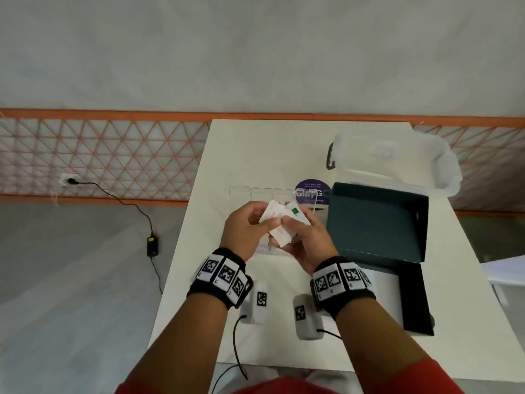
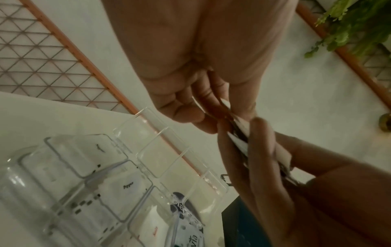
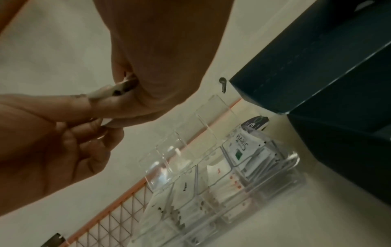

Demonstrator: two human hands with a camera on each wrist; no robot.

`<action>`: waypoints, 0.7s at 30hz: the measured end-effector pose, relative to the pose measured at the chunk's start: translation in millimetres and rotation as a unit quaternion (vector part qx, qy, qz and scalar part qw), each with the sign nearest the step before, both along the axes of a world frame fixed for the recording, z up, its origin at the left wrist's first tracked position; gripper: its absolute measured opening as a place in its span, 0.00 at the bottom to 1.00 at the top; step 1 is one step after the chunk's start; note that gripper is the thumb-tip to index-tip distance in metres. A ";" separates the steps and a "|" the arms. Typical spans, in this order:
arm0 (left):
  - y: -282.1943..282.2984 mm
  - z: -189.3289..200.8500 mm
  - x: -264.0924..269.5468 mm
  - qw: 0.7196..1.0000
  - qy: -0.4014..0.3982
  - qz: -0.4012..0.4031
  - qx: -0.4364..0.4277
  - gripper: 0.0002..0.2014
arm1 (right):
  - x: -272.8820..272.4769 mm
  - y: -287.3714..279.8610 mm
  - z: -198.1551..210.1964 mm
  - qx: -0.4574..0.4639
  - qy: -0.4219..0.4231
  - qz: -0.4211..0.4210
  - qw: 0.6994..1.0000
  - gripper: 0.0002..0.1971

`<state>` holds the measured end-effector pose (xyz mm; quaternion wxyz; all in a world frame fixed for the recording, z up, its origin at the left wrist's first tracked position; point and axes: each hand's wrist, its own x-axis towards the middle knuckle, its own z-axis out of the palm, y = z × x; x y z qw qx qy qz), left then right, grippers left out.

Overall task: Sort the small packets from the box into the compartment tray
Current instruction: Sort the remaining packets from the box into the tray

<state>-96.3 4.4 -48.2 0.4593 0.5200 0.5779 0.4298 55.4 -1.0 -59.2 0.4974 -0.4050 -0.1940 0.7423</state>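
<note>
Presently: packets (image 1: 277, 223), a small fanned stack, long axis slanting from upper left to lower right at frame centre, pinched between left hand (image 1: 245, 227) and right hand (image 1: 306, 240), fingers of both curled on it. Tray (image 3: 293, 160) lies directly beneath, partly filled. Box (image 1: 377, 223) right of centre; its contents hidden. Packet count unreadable.

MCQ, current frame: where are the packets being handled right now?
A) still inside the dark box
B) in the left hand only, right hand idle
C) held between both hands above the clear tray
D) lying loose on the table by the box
C: the left hand and the right hand both pinch the small packets over the clear compartment tray, beside the dark box.
</note>
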 end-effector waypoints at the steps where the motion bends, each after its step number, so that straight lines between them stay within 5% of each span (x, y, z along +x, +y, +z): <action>1: -1.3 -1.7 -1.1 1.000 -0.005 -0.003 0.001 0.09 | 0.8 -1.4 -2.0 0.001 -0.019 -0.007 1.000 0.15; 8: 2.9 -22.2 -6.8 0.996 0.028 0.047 -0.067 0.07 | 28.4 -1.9 -2.8 -0.013 -0.097 -0.110 0.989 0.15; 12: 12.9 -31.6 -0.1 0.988 0.128 0.035 -0.085 0.12 | 55.0 5.1 2.6 -0.009 -0.074 -0.158 0.985 0.15; 21: 29.7 -55.9 43.0 0.931 0.338 -0.014 -0.134 0.08 | 63.5 9.5 -2.8 -0.002 -0.092 -0.116 0.989 0.14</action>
